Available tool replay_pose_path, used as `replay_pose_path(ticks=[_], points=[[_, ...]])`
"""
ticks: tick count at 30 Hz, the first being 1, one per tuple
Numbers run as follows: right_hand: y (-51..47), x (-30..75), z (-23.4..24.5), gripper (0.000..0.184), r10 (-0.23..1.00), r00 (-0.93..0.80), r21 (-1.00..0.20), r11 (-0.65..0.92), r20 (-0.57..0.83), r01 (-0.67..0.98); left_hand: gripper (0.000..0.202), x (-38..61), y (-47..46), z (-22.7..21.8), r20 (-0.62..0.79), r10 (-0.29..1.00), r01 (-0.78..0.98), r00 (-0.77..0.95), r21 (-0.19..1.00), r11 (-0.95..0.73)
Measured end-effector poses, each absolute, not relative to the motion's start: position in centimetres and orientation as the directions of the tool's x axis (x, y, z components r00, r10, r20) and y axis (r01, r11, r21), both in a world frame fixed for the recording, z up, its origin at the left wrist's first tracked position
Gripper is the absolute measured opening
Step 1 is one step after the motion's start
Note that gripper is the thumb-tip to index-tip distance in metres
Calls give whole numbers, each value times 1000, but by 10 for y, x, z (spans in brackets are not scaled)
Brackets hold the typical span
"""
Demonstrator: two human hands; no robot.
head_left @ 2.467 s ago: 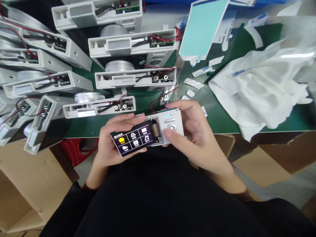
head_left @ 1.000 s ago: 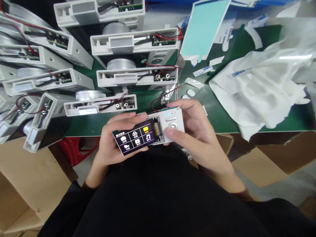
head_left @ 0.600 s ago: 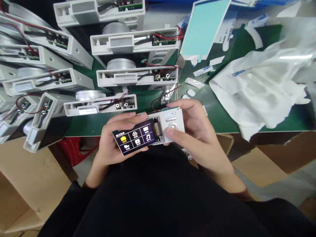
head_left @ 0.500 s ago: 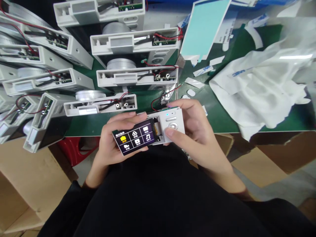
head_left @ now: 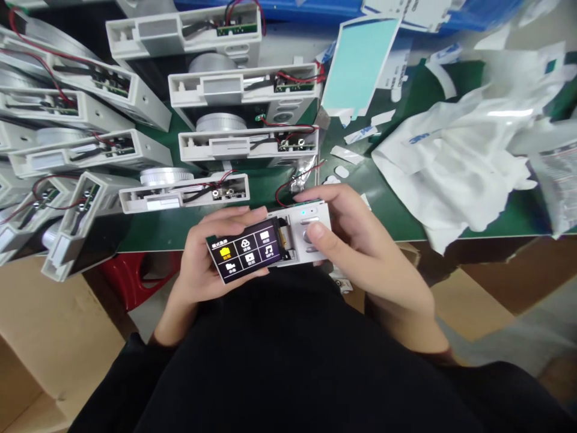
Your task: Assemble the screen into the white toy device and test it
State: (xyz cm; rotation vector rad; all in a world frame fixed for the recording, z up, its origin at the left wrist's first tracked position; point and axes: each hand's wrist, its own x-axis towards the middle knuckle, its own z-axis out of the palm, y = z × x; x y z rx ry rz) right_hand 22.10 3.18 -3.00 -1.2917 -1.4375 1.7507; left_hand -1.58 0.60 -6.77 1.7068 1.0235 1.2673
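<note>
Head-worn view, facing forward and down

Two hands (head_left: 360, 246), one touchscreen device (head_left: 270, 240), eight-plus open white casings (head_left: 247, 146).

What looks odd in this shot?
The lit screen in the left hand sits apart from the white device body in the right hand, with a gap exposing the device's insides.

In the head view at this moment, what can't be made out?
Head view:
- Round button on the white handheld device: mostly covered by the thumb of the right hand.
- Menu labels on its screen: too small to read.
- Blue object: cut off by the top edge.
</note>
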Motion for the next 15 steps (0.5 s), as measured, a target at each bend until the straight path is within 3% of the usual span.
replay_pose_path(ticks=[5,8,11,15], points=[[34,216,-32,24,863,-366,-937,-336,-348,98,79,-16,8,-69,402,891,142,210,889,-435],[29,214,-32,22,894,-313,-946,-292,-322,138,76,-15,8,-68,380,900,123,214,903,-411],[22,212,-27,27,935,-248,-930,-163,-252,330,71,-14,6,-66,327,923,128,204,926,-356],[17,211,-18,34,979,-200,-741,107,-38,663,71,-14,5,-66,297,931,96,215,942,-322]])
